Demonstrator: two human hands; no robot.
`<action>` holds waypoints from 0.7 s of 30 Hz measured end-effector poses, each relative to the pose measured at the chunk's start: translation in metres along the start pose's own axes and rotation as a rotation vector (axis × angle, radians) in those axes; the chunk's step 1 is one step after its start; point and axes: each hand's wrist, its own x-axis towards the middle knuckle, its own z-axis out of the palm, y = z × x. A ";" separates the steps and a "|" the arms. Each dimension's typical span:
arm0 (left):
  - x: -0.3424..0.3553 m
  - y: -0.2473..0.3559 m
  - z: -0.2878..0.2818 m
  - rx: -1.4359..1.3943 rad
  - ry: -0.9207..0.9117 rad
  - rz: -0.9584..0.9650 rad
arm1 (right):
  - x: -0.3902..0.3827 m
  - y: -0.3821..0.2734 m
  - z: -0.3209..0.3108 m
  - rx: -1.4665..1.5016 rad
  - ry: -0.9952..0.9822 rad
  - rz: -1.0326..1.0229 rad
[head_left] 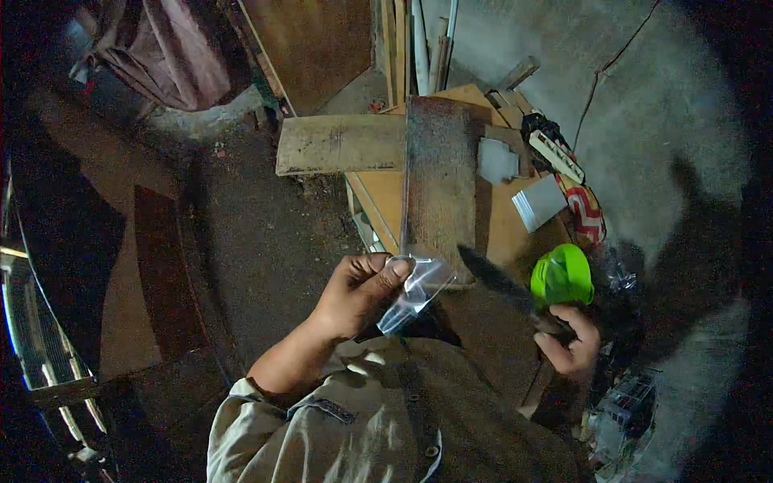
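My left hand (358, 294) pinches a small piece of clear plastic (419, 291) between thumb and fingers, holding it in front of my body. Light glints off its folds, so I cannot tell if it is a bag or a sheet. In my right hand (573, 340), closed round the handle, is a knife (498, 278) with a dark blade pointing up and left toward the plastic. Blade and plastic are apart. A bright green round plastic thing (562, 274), open in the middle, sits just beyond my right hand. Before me lies a worn wooden board (441, 177).
A second plank (342, 145) crosses to the left of the board. On the right are white flat pieces (539, 201), a cream-coloured tool or strip (557, 157) and a red-and-white patterned cloth (585, 213). A concrete wall (684, 105) rises behind them. Cloth (173, 60) hangs at upper left.
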 end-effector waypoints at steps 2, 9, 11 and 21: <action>0.002 -0.001 -0.001 -0.007 0.078 -0.029 | -0.005 -0.001 -0.011 -0.014 -0.062 0.083; 0.004 0.002 -0.004 0.025 0.076 -0.021 | 0.003 -0.015 -0.012 -0.141 -0.276 0.026; 0.003 0.003 -0.004 0.028 0.099 0.013 | 0.004 -0.012 -0.012 -0.155 -0.287 -0.007; 0.000 0.001 -0.008 -0.036 0.112 0.012 | 0.008 -0.020 -0.002 -0.126 -0.208 -0.015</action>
